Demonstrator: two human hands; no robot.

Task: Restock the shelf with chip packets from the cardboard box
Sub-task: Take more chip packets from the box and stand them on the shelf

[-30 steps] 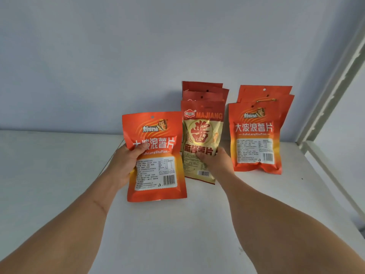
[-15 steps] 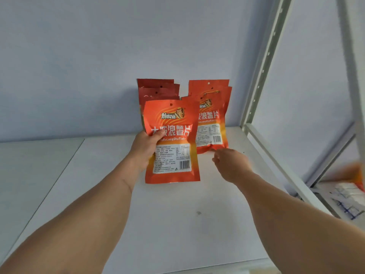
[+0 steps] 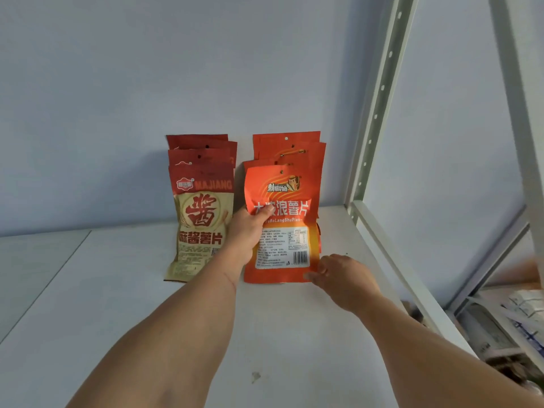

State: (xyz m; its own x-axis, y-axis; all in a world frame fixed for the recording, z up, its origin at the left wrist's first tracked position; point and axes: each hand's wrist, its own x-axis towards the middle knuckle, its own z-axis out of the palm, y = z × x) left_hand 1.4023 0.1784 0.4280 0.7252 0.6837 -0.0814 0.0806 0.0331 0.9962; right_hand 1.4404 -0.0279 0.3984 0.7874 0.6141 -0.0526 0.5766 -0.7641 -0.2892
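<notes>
In the middle of the frame the left hand (image 3: 248,231) grips an orange chip packet (image 3: 284,225) by its left edge, thumb pressed over the white lettering on the front and the fingers hidden behind. The packet stands upright on the white shelf (image 3: 123,304), at the front of the row of orange packets (image 3: 290,148) that leans against the pale blue wall (image 3: 147,69). Half a second ago this packet was held in front of the dark red row and partly covered it; now it is in line with the orange row, to the right of that spot.

The right hand (image 3: 343,278), right of centre and lower, reaches the packet's bottom right corner with its fingertips (image 3: 312,275) touching or pinching the edge; which of the two cannot be told from this view. Half a second ago this hand was apart from any packet, fingers loosely gathered above the shelf.

The red and beige packet (image 3: 200,222), which the right hand held a second ago, now stands free at the front of the dark red row (image 3: 201,151), just left of the held packet and in full view.

The white shelf upright (image 3: 379,98) runs down the upper right of the frame. A small dark mark (image 3: 255,376) lies on the shelf surface at the lower centre. Blurred clutter (image 3: 506,328) shows at the lower right beyond the shelf edge; no cardboard box can be made out there.
</notes>
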